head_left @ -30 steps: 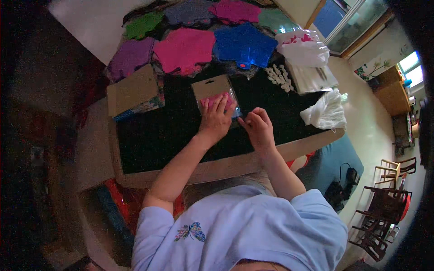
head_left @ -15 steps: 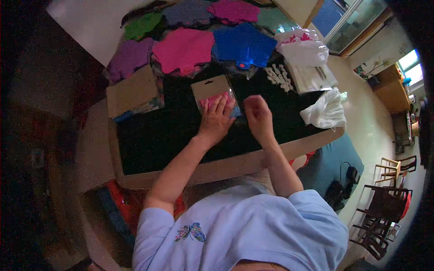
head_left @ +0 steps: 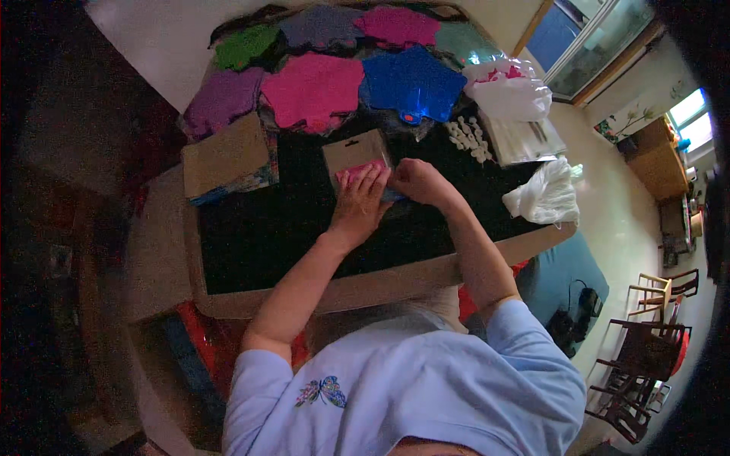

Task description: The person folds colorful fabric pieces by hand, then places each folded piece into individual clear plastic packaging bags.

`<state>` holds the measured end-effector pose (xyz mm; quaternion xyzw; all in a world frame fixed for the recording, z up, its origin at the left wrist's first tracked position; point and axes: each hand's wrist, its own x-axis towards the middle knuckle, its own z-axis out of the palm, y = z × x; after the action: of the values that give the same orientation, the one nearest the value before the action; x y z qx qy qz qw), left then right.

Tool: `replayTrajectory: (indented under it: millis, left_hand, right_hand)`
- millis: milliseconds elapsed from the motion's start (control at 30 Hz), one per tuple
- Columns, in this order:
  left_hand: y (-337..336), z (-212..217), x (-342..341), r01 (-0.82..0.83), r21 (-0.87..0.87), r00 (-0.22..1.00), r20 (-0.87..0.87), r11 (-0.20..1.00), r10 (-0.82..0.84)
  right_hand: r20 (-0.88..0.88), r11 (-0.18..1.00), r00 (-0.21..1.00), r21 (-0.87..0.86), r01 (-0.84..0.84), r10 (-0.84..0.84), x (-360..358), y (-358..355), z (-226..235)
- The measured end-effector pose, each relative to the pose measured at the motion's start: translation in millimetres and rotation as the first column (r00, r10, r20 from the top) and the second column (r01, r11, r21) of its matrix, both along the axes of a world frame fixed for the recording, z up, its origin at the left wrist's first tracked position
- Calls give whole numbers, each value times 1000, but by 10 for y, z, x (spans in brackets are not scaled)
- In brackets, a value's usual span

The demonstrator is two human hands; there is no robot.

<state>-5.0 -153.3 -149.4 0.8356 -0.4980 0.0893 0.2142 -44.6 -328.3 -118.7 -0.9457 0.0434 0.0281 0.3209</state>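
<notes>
A small clear packet with a brown cardboard header [head_left: 353, 150] and pink contents lies on the black work surface [head_left: 289, 228]. My left hand [head_left: 361, 201] lies flat on the pink lower part of the packet, fingers spread and pressing down. My right hand [head_left: 414, 181] is curled at the packet's right edge, fingertips pinching there; what it pinches is hidden.
Coloured flower-shaped pads, pink [head_left: 312, 90], blue [head_left: 414, 80], purple [head_left: 220, 99] and green [head_left: 243, 45], lie at the far side. A brown cardboard box [head_left: 224, 156] stands at left. Small white pieces [head_left: 470, 138], white plastic bags [head_left: 509, 87] and a crumpled white bag [head_left: 544, 196] lie at right.
My right hand has moved up and left from the near right of the packet to its right edge. My left hand has stayed pressed on the packet.
</notes>
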Motion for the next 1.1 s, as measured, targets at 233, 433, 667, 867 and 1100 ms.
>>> replayTrajectory:
  millis: [233,433,667,867,1100]
  left_hand:
    - [45,232,32,14,-177,1000,16,984,-11]
    - [-15,289,-76,181,-256,982,-3,950,-188]
    - [-23,303,-107,152,-220,987,-16,964,-159]
    - [-14,274,-139,83,-203,981,-155,976,-116]
    - [63,377,-182,20,-290,933,-339,957,-122]
  right_hand:
    - [-122,757,989,637,141,-81,35,-12,-142]
    - [-88,679,989,719,145,-118,12,24,-197]
    - [-137,657,970,715,238,-201,34,123,-125]
    - [-119,668,974,710,221,-195,59,101,-208]
    - [-126,631,970,741,232,-210,43,103,-173]
